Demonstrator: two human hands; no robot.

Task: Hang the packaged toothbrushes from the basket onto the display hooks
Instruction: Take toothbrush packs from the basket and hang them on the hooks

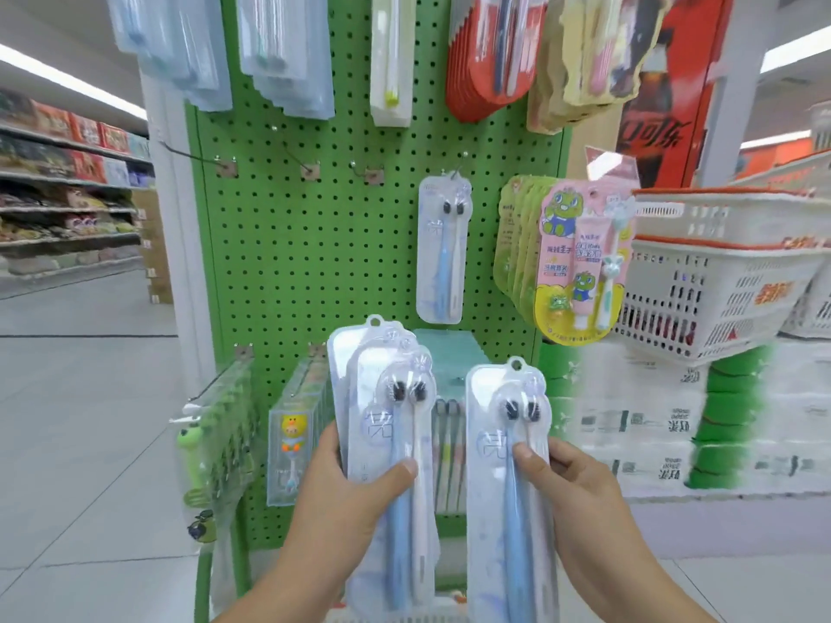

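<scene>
My left hand [346,492] grips a small stack of clear toothbrush packs [386,397], each with a blue and a white brush, held upright below the green pegboard [314,272]. My right hand [580,483] pinches a single matching pack [508,442] beside the stack. One identical pack [443,254] hangs on a hook [461,166] in the middle row. Three hooks [310,166] to its left are bare. The basket at the bottom edge is barely visible.
Kids' toothbrush and toothpaste packs [580,263] hang at the right. More packs hang along the top row [292,56] and the lower left [292,442]. White baskets [719,281] sit stacked on boxed goods at the right. A store aisle opens on the left.
</scene>
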